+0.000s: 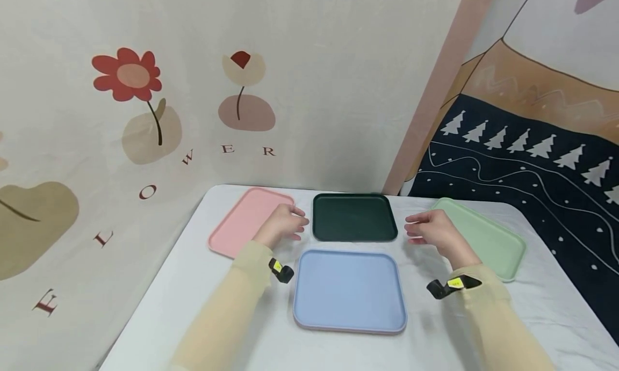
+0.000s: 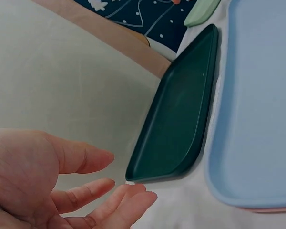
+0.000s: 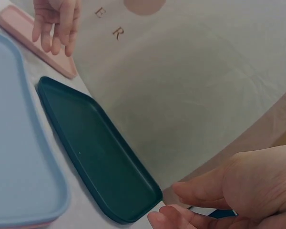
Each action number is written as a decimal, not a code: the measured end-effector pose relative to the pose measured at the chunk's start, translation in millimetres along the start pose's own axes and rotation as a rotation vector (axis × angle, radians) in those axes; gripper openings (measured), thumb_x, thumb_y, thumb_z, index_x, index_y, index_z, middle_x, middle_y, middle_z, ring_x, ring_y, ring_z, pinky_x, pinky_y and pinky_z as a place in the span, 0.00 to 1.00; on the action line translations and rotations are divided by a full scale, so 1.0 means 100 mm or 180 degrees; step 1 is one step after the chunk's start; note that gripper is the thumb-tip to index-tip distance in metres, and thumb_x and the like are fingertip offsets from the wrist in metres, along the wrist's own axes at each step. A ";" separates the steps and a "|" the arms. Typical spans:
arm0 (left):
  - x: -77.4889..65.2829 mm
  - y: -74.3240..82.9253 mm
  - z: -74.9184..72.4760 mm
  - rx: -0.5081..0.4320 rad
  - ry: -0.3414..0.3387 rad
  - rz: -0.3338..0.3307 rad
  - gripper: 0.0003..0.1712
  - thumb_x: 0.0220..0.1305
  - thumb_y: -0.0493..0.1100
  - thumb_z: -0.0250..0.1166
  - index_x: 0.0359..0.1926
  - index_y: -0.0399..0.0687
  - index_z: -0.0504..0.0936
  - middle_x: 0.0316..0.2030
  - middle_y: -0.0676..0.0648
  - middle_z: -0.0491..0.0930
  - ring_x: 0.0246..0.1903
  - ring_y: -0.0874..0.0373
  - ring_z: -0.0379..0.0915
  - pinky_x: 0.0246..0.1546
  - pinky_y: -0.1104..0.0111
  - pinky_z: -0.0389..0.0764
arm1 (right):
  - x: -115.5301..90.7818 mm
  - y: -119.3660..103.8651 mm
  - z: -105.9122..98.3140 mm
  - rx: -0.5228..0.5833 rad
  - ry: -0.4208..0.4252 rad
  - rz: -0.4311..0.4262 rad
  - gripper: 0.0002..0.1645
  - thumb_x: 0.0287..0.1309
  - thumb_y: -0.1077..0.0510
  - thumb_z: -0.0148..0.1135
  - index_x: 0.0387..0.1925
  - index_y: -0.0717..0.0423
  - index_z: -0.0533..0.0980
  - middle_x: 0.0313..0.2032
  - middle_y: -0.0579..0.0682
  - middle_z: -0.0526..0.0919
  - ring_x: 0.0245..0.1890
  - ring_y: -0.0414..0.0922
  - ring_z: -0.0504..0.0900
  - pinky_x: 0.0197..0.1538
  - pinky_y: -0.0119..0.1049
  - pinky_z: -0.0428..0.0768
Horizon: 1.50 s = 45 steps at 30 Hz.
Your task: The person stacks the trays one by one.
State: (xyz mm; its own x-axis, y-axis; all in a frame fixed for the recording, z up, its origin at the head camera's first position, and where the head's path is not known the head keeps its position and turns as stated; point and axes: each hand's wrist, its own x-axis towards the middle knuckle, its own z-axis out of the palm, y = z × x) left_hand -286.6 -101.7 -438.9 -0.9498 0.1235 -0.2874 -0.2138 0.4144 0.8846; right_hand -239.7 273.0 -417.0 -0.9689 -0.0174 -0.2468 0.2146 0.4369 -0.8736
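Left hand (image 1: 284,224), right hand (image 1: 436,232) flank dark green tray (image 1: 354,218), frame centre; both unclosed, fingers relaxed. Blue tray (image 1: 350,291) lower centre.

Between your 2 hands, the left hand (image 1: 285,224) and the right hand (image 1: 432,232), lies the back tray (image 1: 355,218). Nearer you than both hands, before that one, sits the front tray (image 1: 350,290). Left of your left hand is the left tray (image 1: 244,218); right of your right hand, the right tray (image 1: 488,242). Beyond both hands, the backdrop (image 1: 338,92) rises behind the table (image 1: 179,285).
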 end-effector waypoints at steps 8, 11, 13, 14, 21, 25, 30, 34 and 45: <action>0.23 0.05 0.02 0.0076 -0.0062 -0.0052 0.19 0.72 0.36 0.66 0.59 0.29 0.79 0.55 0.34 0.83 0.51 0.42 0.84 0.39 0.62 0.91 | 0.28 0.00 -0.06 0.0035 -0.0057 0.0096 0.27 0.72 0.67 0.60 0.66 0.81 0.70 0.61 0.74 0.77 0.49 0.51 0.85 0.50 0.43 0.90; 0.32 0.08 0.04 0.0123 -0.0048 -0.0090 0.18 0.72 0.36 0.66 0.58 0.30 0.79 0.55 0.35 0.82 0.50 0.43 0.84 0.39 0.63 0.91 | 0.38 0.01 -0.06 -0.0001 -0.0060 0.0143 0.26 0.73 0.67 0.59 0.66 0.81 0.70 0.60 0.73 0.78 0.47 0.50 0.85 0.52 0.45 0.89; 0.37 0.09 0.06 0.0136 -0.0027 -0.0126 0.17 0.71 0.36 0.66 0.57 0.31 0.80 0.55 0.36 0.81 0.50 0.44 0.84 0.39 0.63 0.91 | 0.44 0.03 -0.05 0.0011 -0.0067 0.0153 0.26 0.72 0.68 0.58 0.65 0.81 0.70 0.59 0.73 0.78 0.48 0.51 0.85 0.54 0.46 0.88; 0.39 0.09 0.07 0.0137 -0.0010 -0.0155 0.17 0.71 0.36 0.67 0.56 0.31 0.80 0.55 0.36 0.81 0.49 0.45 0.84 0.39 0.63 0.91 | 0.47 0.04 -0.04 0.0001 -0.0066 0.0156 0.25 0.72 0.68 0.57 0.65 0.82 0.71 0.59 0.73 0.79 0.48 0.51 0.84 0.54 0.47 0.88; 0.47 0.12 0.11 0.0174 0.0084 -0.0257 0.16 0.70 0.34 0.67 0.55 0.30 0.79 0.46 0.38 0.80 0.40 0.49 0.82 0.41 0.62 0.90 | 0.63 0.07 0.00 -0.0135 0.0042 0.0277 0.23 0.70 0.68 0.61 0.60 0.80 0.75 0.56 0.70 0.80 0.46 0.52 0.84 0.54 0.47 0.88; 0.51 0.12 0.14 0.0252 0.0083 -0.0255 0.17 0.70 0.33 0.67 0.56 0.28 0.78 0.39 0.39 0.80 0.36 0.48 0.85 0.41 0.61 0.91 | 0.70 0.09 0.02 -0.0199 0.0092 0.0333 0.21 0.69 0.68 0.61 0.59 0.80 0.76 0.53 0.68 0.80 0.43 0.51 0.83 0.50 0.42 0.89; 0.57 0.10 0.18 0.0316 0.0155 -0.0300 0.16 0.70 0.33 0.67 0.55 0.28 0.79 0.33 0.41 0.80 0.29 0.52 0.84 0.37 0.64 0.90 | 0.77 0.11 0.05 -0.0107 0.0088 0.0364 0.20 0.68 0.70 0.60 0.57 0.81 0.76 0.46 0.64 0.81 0.36 0.47 0.83 0.43 0.38 0.90; 0.61 0.10 0.20 0.0274 0.0167 -0.0332 0.14 0.69 0.32 0.66 0.53 0.28 0.80 0.33 0.41 0.79 0.26 0.53 0.82 0.35 0.63 0.90 | 0.82 0.12 0.07 -0.0065 0.0058 0.0383 0.20 0.68 0.71 0.59 0.57 0.83 0.75 0.43 0.63 0.81 0.34 0.46 0.83 0.41 0.38 0.90; 0.68 0.09 0.24 0.0280 0.0182 -0.0440 0.11 0.71 0.32 0.66 0.51 0.30 0.83 0.38 0.40 0.83 0.27 0.54 0.83 0.32 0.67 0.89 | 0.90 0.14 0.14 -0.0096 -0.0017 0.0375 0.22 0.68 0.71 0.58 0.59 0.83 0.74 0.47 0.64 0.80 0.37 0.46 0.83 0.44 0.40 0.90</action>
State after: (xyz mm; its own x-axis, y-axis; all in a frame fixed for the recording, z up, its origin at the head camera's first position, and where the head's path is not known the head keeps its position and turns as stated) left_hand -347.5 -68.1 -459.1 -0.9247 0.0094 -0.3805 -0.3249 0.5015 0.8018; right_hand -321.9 265.0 -457.1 -0.9365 0.0309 -0.3492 0.3230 0.4631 -0.8254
